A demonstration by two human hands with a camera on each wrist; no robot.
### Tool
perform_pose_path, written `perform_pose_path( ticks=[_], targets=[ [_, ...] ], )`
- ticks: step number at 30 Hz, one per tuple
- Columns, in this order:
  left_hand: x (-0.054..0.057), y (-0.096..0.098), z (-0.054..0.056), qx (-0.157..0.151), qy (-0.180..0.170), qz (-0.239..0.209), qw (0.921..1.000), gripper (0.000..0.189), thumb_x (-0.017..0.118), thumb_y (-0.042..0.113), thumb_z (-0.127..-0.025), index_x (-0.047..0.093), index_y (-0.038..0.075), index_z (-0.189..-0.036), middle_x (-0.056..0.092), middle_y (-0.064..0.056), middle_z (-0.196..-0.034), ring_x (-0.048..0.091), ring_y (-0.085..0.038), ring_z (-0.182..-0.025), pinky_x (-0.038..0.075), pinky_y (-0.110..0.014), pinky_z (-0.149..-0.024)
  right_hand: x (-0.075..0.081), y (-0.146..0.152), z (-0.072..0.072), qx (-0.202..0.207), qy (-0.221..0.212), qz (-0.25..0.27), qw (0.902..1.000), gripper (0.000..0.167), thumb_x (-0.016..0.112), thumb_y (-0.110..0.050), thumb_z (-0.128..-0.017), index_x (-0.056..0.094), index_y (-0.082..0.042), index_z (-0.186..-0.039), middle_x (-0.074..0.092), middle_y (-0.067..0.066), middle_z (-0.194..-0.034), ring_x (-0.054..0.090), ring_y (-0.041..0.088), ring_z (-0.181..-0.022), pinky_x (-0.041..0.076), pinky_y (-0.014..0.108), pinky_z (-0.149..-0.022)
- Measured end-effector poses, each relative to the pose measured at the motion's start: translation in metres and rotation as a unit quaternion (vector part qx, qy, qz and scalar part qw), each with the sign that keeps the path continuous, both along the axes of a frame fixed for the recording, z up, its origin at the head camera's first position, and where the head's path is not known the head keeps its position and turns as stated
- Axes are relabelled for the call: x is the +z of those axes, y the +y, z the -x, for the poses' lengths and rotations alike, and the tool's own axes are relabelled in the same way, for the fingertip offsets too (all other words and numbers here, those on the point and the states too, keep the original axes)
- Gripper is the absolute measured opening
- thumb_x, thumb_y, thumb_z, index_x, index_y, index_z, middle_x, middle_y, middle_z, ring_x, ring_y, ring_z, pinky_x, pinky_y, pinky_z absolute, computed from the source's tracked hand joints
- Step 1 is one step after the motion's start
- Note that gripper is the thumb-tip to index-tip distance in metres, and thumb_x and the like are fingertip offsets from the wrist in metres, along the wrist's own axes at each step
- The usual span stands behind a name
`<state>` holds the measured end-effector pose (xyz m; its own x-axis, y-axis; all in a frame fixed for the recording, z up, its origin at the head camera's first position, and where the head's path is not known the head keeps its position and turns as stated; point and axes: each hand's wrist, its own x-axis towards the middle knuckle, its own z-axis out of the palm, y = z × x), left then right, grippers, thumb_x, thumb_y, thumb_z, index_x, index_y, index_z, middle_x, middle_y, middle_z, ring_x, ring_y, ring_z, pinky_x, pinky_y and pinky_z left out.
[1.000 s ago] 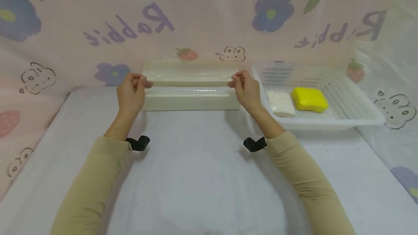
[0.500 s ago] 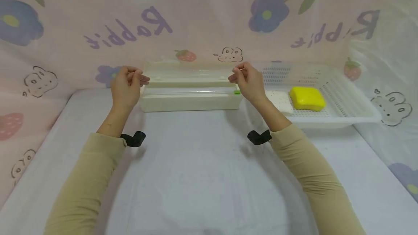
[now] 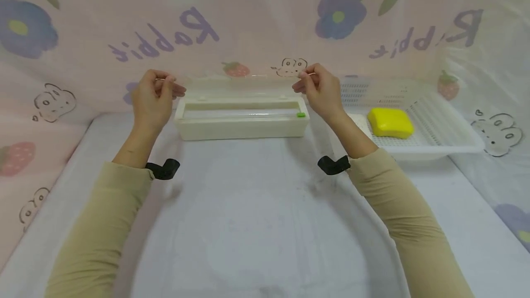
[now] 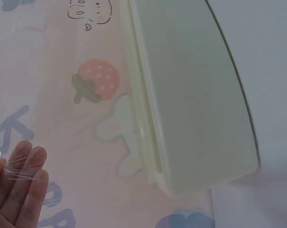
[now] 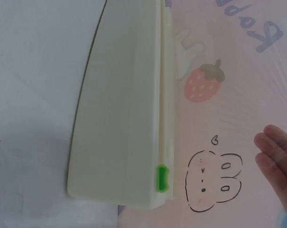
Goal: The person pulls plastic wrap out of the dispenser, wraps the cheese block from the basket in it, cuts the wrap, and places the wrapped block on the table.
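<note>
A long cream cling film dispenser (image 3: 242, 128) stands at the back of the table, its lid raised behind it. Inside lies a pale roll (image 3: 244, 113), and a green slider (image 3: 301, 114) sits at the right end of its front edge. My left hand (image 3: 154, 98), above the left end, pinches clear cling film (image 4: 21, 168), which gathers in creases at the fingers in the left wrist view. Above the right end, my right hand (image 3: 324, 93) pinches the film's other side between thumb and forefinger. In the head view the film is almost invisible.
A white perforated basket (image 3: 439, 150) stands to the right, holding a yellow block (image 3: 390, 122) and a white speckled block, now partly behind my right forearm. White cloth (image 3: 248, 210) covers the table. A printed curtain (image 3: 256, 17) hangs behind the dispenser.
Both hands have risen and moved slightly apart, away from the dispenser, with the film between them. The roll and the green slider show more clearly; the right forearm covers more of the white block.
</note>
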<state>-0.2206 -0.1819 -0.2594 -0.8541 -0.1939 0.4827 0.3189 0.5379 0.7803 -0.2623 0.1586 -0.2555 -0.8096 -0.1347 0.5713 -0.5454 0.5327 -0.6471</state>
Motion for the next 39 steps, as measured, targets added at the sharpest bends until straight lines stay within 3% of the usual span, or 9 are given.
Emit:
perform_pose_path(
  ticks=[5, 11, 13, 17, 20, 25, 27, 33, 39],
  targets=[
    [0.011, 0.0, -0.003, -0.001, 0.018, -0.008, 0.9998, 0.017, 0.049, 0.018, -0.1, 0.057, 0.003, -0.102, 0.069, 0.013, -0.072, 0.059, 0.013, -0.063, 0.05, -0.009, -0.069, 0.007, 0.0, 0.0, -0.009, 0.017, 0.008, 0.9998, 0.023, 0.053, -0.014, -0.098, 0.059, 0.008, -0.099, 0.072, 0.02, -0.083, 0.072, 0.021, -0.073, 0.055, 0.015, -0.067],
    [0.022, 0.001, -0.004, 0.017, 0.043, 0.015, 0.9988, 0.018, 0.05, 0.02, -0.1, 0.059, 0.004, -0.1, 0.074, 0.002, -0.076, 0.057, 0.016, -0.061, 0.048, -0.006, -0.065, 0.019, -0.001, 0.0, -0.012, 0.044, 0.018, 0.9988, 0.02, 0.055, -0.011, -0.098, 0.059, 0.009, -0.097, 0.072, 0.021, -0.081, 0.06, -0.014, -0.062, 0.053, 0.012, -0.064],
    [0.026, 0.0, -0.005, 0.018, 0.048, 0.021, 0.9985, 0.019, 0.05, 0.02, -0.1, 0.059, 0.004, -0.1, 0.073, 0.003, -0.076, 0.057, 0.016, -0.061, 0.048, -0.005, -0.065, 0.023, -0.001, 0.0, -0.013, 0.047, 0.017, 0.9987, 0.02, 0.055, -0.011, -0.098, 0.059, 0.009, -0.097, 0.072, 0.02, -0.082, 0.061, -0.011, -0.063, 0.053, 0.013, -0.065],
    [0.034, -0.001, -0.005, 0.01, 0.058, 0.014, 0.9981, 0.014, 0.052, 0.02, -0.099, 0.059, 0.008, -0.098, 0.065, 0.023, -0.068, 0.058, 0.015, -0.06, 0.049, -0.006, -0.065, 0.031, -0.002, -0.001, -0.016, 0.046, 0.013, 0.9987, 0.021, 0.055, -0.014, -0.098, 0.059, 0.006, -0.098, 0.072, 0.02, -0.084, 0.067, -0.002, -0.066, 0.055, 0.016, -0.069],
    [0.041, -0.002, -0.006, 0.009, 0.062, 0.014, 0.9979, 0.014, 0.052, 0.022, -0.099, 0.059, 0.01, -0.099, 0.065, 0.025, -0.069, 0.059, 0.015, -0.061, 0.049, -0.006, -0.065, 0.038, -0.002, -0.003, -0.014, 0.042, 0.026, 0.9987, 0.02, 0.055, -0.014, -0.097, 0.059, 0.005, -0.098, 0.072, 0.022, -0.085, 0.066, -0.004, -0.065, 0.055, 0.017, -0.069],
    [0.05, 0.0, -0.008, 0.022, 0.075, 0.041, 0.9961, 0.019, 0.051, 0.025, -0.099, 0.059, 0.008, -0.101, 0.075, 0.0, -0.082, 0.056, 0.019, -0.061, 0.046, -0.004, -0.064, 0.047, -0.001, -0.004, -0.014, 0.039, 0.043, 0.9982, 0.019, 0.056, -0.013, -0.097, 0.06, 0.005, -0.098, 0.072, 0.023, -0.086, 0.062, -0.009, -0.062, 0.055, 0.017, -0.069],
    [0.054, 0.001, -0.009, 0.021, 0.082, 0.039, 0.9956, 0.018, 0.052, 0.024, -0.099, 0.059, 0.007, -0.101, 0.075, -0.002, -0.083, 0.056, 0.019, -0.061, 0.046, -0.004, -0.063, 0.052, -0.001, -0.005, -0.018, 0.041, 0.041, 0.9982, 0.019, 0.056, -0.014, -0.097, 0.06, 0.005, -0.098, 0.072, 0.022, -0.085, 0.062, -0.01, -0.062, 0.055, 0.016, -0.068],
    [0.069, 0.001, -0.011, -0.002, 0.098, 0.007, 0.9952, 0.008, 0.053, 0.021, -0.098, 0.058, 0.017, -0.095, 0.062, 0.03, -0.066, 0.061, 0.013, -0.061, 0.049, -0.006, -0.064, 0.066, -0.003, -0.005, -0.024, 0.057, 0.05, 0.9968, 0.016, 0.055, -0.015, -0.098, 0.061, -0.001, -0.094, 0.073, 0.017, -0.082, 0.063, -0.008, -0.062, 0.055, 0.015, -0.067],
    [0.081, -0.001, -0.012, -0.008, 0.095, -0.01, 0.9954, 0.01, 0.053, 0.019, -0.098, 0.053, 0.024, -0.089, 0.06, 0.032, -0.064, 0.062, 0.009, -0.06, 0.049, -0.006, -0.064, 0.078, -0.004, -0.006, -0.021, 0.069, 0.057, 0.9957, 0.016, 0.055, -0.015, -0.098, 0.061, -0.001, -0.094, 0.074, 0.012, -0.08, 0.064, -0.008, -0.061, 0.055, 0.015, -0.066]
  ],
)
